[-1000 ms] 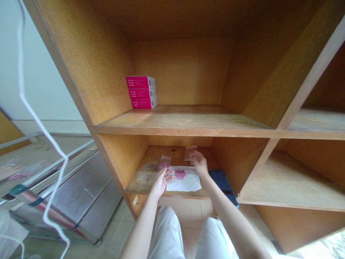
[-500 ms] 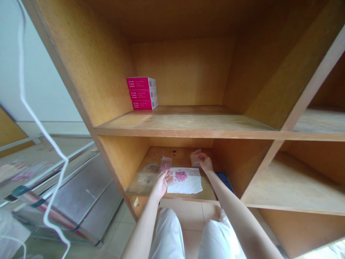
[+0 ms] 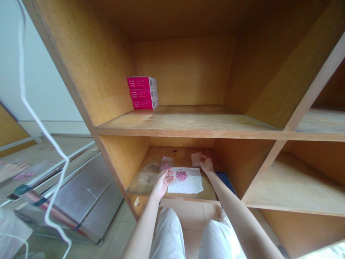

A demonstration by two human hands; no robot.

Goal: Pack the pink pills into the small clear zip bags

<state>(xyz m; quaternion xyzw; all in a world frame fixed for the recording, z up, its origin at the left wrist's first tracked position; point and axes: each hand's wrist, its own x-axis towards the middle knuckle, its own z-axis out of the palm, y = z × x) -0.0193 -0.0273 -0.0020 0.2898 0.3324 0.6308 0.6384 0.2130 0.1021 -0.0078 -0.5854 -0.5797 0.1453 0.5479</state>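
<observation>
On a wooden shelf (image 3: pixel 145 184), a roundish pile of pink beads (image 3: pixel 181 176) sits on a white sheet (image 3: pixel 188 187) near the front edge. The person's left hand (image 3: pixel 162 182), loosely open with nothing visible in it, is nearer, the pile just right of its fingertips. The right hand (image 3: pixel 206 164) bunches its fingers at a clear bag (image 3: pixel 196 159) toward the back right corner; its grip cannot be told.

The honey-brown boxy wooden shelf unit (image 3: pixel 188 133) is pretty smooth with a soft sheen, though its flat brown lower board (image 3: pixel 142 180) looks kinda blotchy and worn. The 3 stacked magenta-and-white rectangular boxes (image 3: pixel 142 94) seem like smooth printed card. White rectangular sheet (image 3: pixel 188 186): matt, paper or cloth, can't tell. 2 small clear flat bags (image 3: pixel 167 160) = shiny plastic. Grey panelled cart (image 3: pixel 88 198)? Dullish metal.
</observation>
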